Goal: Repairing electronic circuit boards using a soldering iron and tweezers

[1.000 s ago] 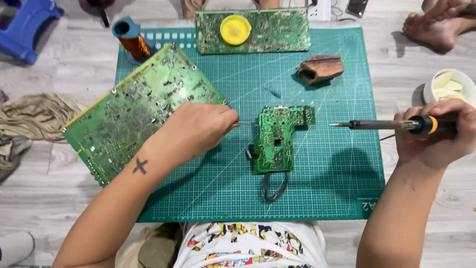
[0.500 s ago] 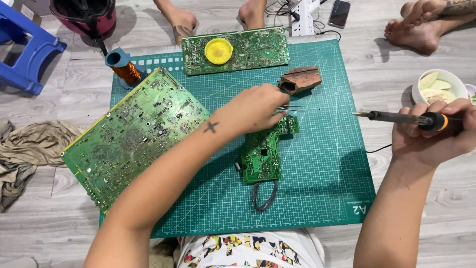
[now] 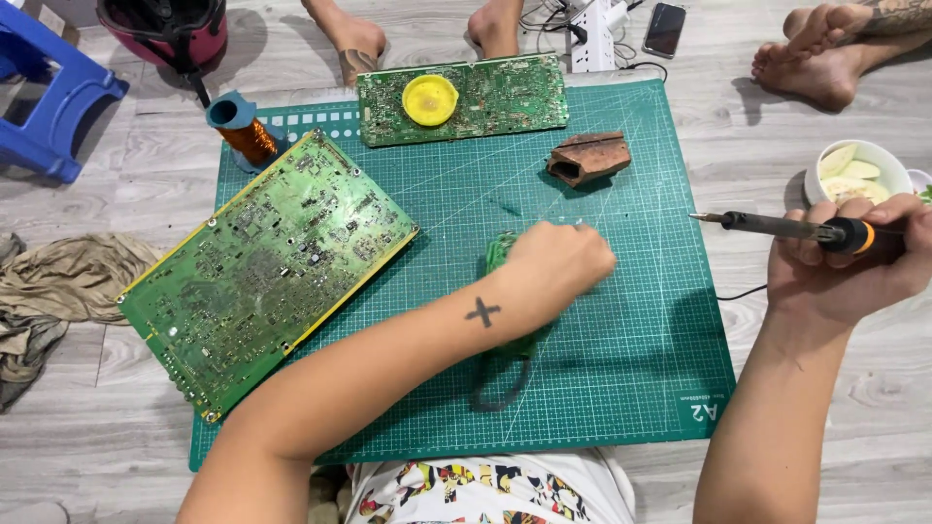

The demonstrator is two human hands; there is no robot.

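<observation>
My left hand (image 3: 561,262) lies with curled fingers on a small green circuit board (image 3: 498,254) in the middle of the green cutting mat (image 3: 631,378), covering most of it. A black cable loop (image 3: 500,386) hangs from the board's near end. My right hand (image 3: 854,267) is off the mat's right edge and grips a soldering iron (image 3: 777,227) with a black and orange handle. Its tip points left, held in the air well away from the small board.
A large green circuit board (image 3: 267,267) lies on the mat's left. A long board (image 3: 505,97) with a yellow round lid (image 3: 430,99) sits at the back, near a copper coil spool (image 3: 243,131) and a brown chunk (image 3: 588,157). A white bowl (image 3: 854,170), another person's feet (image 3: 815,58) and a blue stool (image 3: 49,97) surround the mat.
My left hand reached toward the brown chunk, then came back down onto the small board. The soldering iron stayed raised at the right. The view shifted slightly.
</observation>
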